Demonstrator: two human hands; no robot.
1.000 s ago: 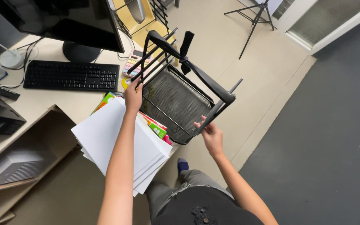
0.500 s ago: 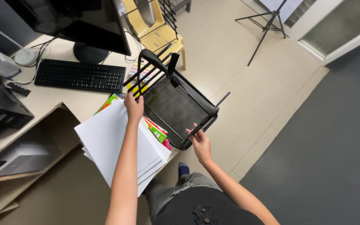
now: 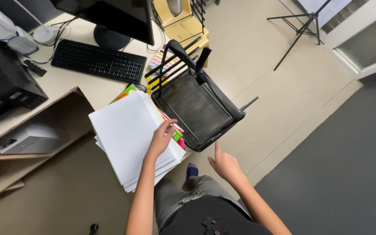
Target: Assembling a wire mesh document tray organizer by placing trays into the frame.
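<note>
Released, both hands grip nothing: left hand (image 3: 161, 138) rests fingers spread on the paper stack (image 3: 129, 135) overhanging the desk edge (image 3: 57, 98), right hand (image 3: 223, 164) points toward the black mesh tray (image 3: 196, 106) above open floor.

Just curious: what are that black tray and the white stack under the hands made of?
Black tray: looks like fine metal mesh on a matt black wire frame, light showing through the weave. White stack: plain matt paper sheets, thin layered edges fanning at the corner.
</note>
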